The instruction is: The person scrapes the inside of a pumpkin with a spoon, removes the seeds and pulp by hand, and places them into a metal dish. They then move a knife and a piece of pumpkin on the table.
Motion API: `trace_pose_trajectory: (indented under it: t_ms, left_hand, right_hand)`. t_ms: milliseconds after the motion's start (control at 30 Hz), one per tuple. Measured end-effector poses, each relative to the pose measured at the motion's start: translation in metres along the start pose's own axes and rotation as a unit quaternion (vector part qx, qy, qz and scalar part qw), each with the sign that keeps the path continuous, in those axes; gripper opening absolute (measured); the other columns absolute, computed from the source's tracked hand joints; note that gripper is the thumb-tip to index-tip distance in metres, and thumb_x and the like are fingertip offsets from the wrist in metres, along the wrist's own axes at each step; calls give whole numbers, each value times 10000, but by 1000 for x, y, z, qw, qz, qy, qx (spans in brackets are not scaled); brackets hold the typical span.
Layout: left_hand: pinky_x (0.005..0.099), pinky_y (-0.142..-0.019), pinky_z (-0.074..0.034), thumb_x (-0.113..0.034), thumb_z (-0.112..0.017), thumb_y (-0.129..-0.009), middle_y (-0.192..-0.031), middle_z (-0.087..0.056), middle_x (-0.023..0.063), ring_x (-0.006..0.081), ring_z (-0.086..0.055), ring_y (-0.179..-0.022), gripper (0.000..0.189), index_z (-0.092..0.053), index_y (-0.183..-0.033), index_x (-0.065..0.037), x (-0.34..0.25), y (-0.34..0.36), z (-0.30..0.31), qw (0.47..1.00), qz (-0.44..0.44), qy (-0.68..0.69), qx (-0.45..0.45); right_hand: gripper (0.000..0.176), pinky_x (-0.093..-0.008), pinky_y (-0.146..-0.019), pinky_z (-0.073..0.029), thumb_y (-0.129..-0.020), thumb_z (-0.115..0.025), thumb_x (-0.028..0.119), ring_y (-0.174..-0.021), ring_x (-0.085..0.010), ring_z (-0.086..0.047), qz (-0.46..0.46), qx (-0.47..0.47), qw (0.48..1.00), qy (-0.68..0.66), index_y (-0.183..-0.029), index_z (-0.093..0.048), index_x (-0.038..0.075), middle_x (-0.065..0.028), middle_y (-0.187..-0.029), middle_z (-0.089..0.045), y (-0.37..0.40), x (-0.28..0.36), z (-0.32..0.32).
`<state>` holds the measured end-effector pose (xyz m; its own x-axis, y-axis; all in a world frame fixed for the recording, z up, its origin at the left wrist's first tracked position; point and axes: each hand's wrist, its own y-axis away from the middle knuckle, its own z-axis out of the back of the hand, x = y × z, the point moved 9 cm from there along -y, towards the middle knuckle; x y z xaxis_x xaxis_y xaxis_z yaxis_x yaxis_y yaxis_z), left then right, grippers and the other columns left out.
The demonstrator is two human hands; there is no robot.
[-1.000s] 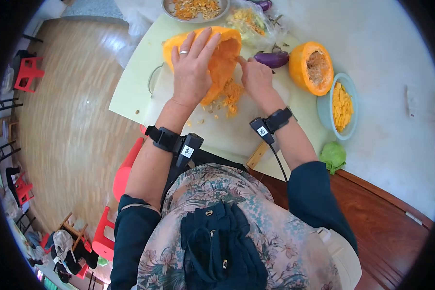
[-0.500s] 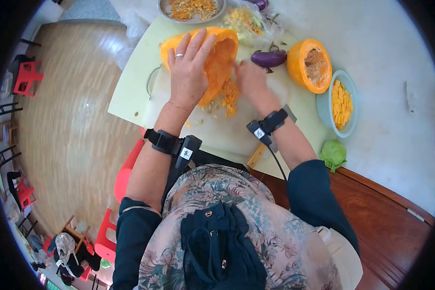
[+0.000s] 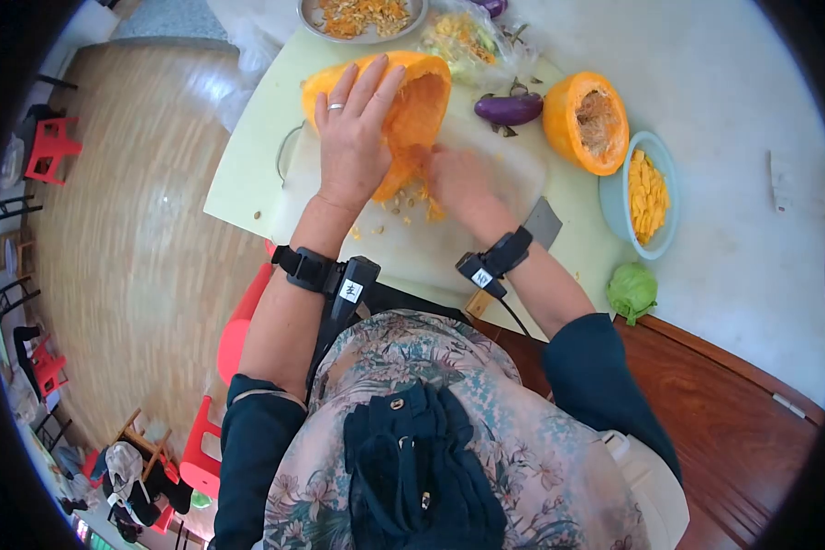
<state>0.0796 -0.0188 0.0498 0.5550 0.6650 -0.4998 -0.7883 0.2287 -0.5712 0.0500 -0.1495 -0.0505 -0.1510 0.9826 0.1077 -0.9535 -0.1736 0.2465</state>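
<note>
A hollowed orange pumpkin half (image 3: pixel 417 101) is tilted up on the pale cutting board (image 3: pixel 518 179), its opening facing right. My left hand (image 3: pixel 353 137) grips it from above, fingers spread over the rind and a ring on one finger. At the lower edge of the opening is my right hand (image 3: pixel 463 183), fingers curled; what they hold, if anything, is hidden. Stringy pumpkin pulp (image 3: pixel 434 209) and loose seeds lie on the board below. A knife, with its broad blade (image 3: pixel 543 223) and wooden handle (image 3: pixel 478 302), lies partly under my right forearm.
Another pumpkin half (image 3: pixel 568 128), an eggplant (image 3: pixel 509 109), a light blue bowl (image 3: pixel 666 220) of pumpkin pieces and a cabbage (image 3: pixel 632 291) stand to the right. A metal dish (image 3: pixel 374 37) of seeds and a plastic bag (image 3: pixel 467 46) are at the back. Red stools (image 3: pixel 55 151) are at left.
My right hand has moved down and left, from the opening's right side to its lower edge beside the pulp. My left hand and the pumpkin half stay nearly still.
</note>
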Motion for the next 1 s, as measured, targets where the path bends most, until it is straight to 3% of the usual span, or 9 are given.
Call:
trace_pose_trajectory:
  t_ms: [33, 200, 267, 333, 467, 500, 567, 800, 1000]
  left_hand:
    - [516, -1005, -272, 105, -490, -680, -1341, -461, 44, 314, -403, -1231, 652, -501, -1278, -155, 1, 2, -1, 1000, 1, 11, 3]
    - [510, -1013, -274, 104, -495, -666, -1344, -464, 43, 297, -396, -1250, 651, -512, -1265, -150, 6, 13, 8, 999, 2, 36, -15]
    - [498, -1019, -278, 112, -494, -655, -1344, -468, 41, 291, -397, -1256, 658, -519, -1259, -148, 10, 18, 13, 999, 12, 42, -18]
    - [367, -1057, -319, 181, -433, -590, -1295, -518, 79, 286, -425, -1250, 691, -547, -1223, -71, 11, 20, 24, 995, 19, 92, -41]
    - [336, -1054, -319, 172, -410, -608, -1298, -519, 95, 244, -438, -1249, 683, -527, -1244, -47, 27, 20, 19, 989, 40, 131, -52]
    - [316, -1036, -340, 167, -415, -610, -1279, -533, 94, 247, -463, -1225, 671, -532, -1235, -48, 36, 19, 24, 977, 78, 185, -68]
    - [286, -1012, -369, 158, -418, -619, -1260, -551, 92, 220, -507, -1180, 663, -529, -1240, -47, 66, 19, 41, 947, 132, 276, -101]
    - [294, -1020, -349, 112, -386, -674, -1294, -500, 105, 178, -469, -1200, 635, -458, -1299, 22, 118, 41, 66, 827, 227, 487, -167]
    - [282, -990, -385, 109, -387, -662, -1275, -515, 92, 160, -504, -1154, 645, -461, -1297, 21, 127, 46, 50, 803, 244, 515, -175]
  right_hand:
    - [295, -435, -628, -491, -785, -509, 78, -756, -334, -627, 15, -13, 999, -38, -1056, -616, 128, -169, -816, -626, 3, 8, -5]
    - [294, -411, -642, -490, -812, -499, 79, -744, -331, -625, 22, -31, 994, -100, -1075, -626, 114, -188, -834, -632, 14, 12, -11]
    - [284, -415, -624, -488, -821, -501, 126, -712, -333, -629, -21, -125, 965, -230, -1057, -658, 141, -153, -769, -651, 21, -14, -10]
    - [282, -397, -612, -483, -827, -502, 122, -689, -314, -631, -43, -100, 959, -261, -1063, -657, 130, -156, -744, -647, 29, -23, 1]
    - [282, -318, -568, -462, -847, -523, 113, -604, -196, -616, -97, -51, 924, -366, -1102, -638, 77, -112, -666, -633, 41, -58, 3]
    - [282, -318, -568, -462, -847, -523, 113, -604, -196, -616, -88, -44, 926, -365, -1102, -638, 77, -112, -666, -633, 43, -58, 6]
    - [294, -193, -465, -357, -875, -546, 96, -514, -41, -436, -117, -47, 868, -480, -1153, -603, 20, -8, -657, -571, 44, -51, 16]
    - [272, -175, -479, -345, -873, -551, 60, -531, -31, -440, -148, -50, 836, -526, -1134, -613, 17, 1, -684, -578, 55, -26, 57]
    - [294, -172, -447, -324, -880, -543, 34, -517, -32, -419, -116, -91, 832, -536, -1169, -578, -11, -35, -721, -585, 55, -33, 82]
